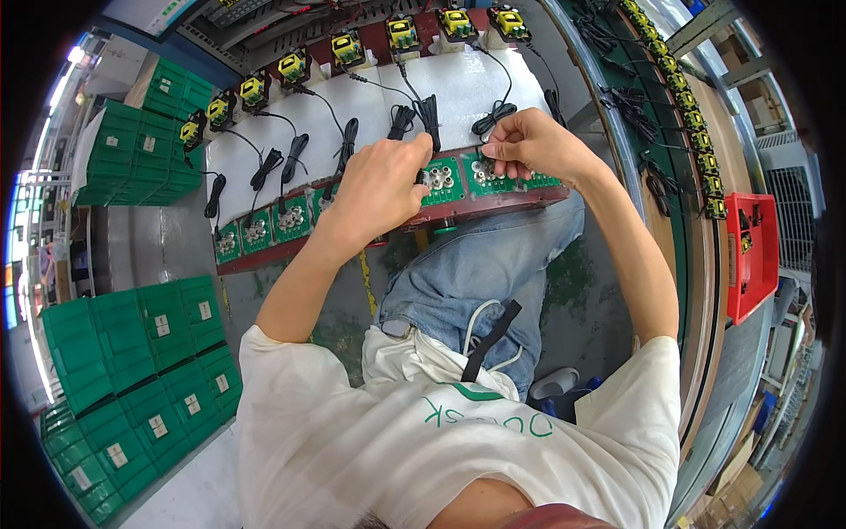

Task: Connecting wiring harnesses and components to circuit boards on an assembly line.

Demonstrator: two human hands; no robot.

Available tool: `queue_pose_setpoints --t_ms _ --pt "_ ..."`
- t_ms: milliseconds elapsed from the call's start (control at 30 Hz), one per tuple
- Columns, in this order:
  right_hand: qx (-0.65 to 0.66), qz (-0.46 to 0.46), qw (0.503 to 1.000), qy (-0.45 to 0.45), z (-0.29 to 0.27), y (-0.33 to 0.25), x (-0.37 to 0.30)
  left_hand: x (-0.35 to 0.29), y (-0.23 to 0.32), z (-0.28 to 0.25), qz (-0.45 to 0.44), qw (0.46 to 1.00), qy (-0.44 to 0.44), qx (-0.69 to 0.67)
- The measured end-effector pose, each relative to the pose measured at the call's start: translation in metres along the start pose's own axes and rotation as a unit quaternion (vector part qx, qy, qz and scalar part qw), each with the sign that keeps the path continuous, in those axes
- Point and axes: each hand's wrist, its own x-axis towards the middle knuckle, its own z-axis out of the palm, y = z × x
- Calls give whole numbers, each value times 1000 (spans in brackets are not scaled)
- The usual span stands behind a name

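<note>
My left hand (379,189) is closed over the row of green circuit boards, its fingers curled down. A bundled black cable (429,123) lies just beyond its fingertips. Whatever the left fingers grip is hidden beneath them. To its right, a green circuit board (443,179) with round metal contacts shows uncovered. My right hand (538,152) is pinched above another green board (480,182), its fingertips at the far edge; what they pinch is too small to tell. Another bundled black cable (493,117) lies close to the right fingertips.
Yellow-and-black transformer-like parts (346,48) line the far edge of a white pad (264,145), with black cords trailing toward me. At right, a green conveyor (648,132) carries more such parts beside a red tray (749,260). Green crates (132,344) are stacked at left.
</note>
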Motion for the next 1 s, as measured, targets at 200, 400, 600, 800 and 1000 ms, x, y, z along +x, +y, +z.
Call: queue_pose_setpoints --t_ms 200,400,600,800,1000 --pt "-95 -38 994 48 11 -2 -6 -5 -2 -13 -16 1000 7 -11" --pt "-291 -118 944 99 16 -8 -12 -4 7 -25 -76 981 -35 -173" --pt "-136 -143 967 163 15 15 -52 -3 3 0 -177 852 2 -493" --pt "-13 -76 987 141 0 59 -118 -1 12 6 -184 792 -14 -582" --pt "-67 -134 978 144 15 104 -143 7 10 13 -211 806 12 -553"
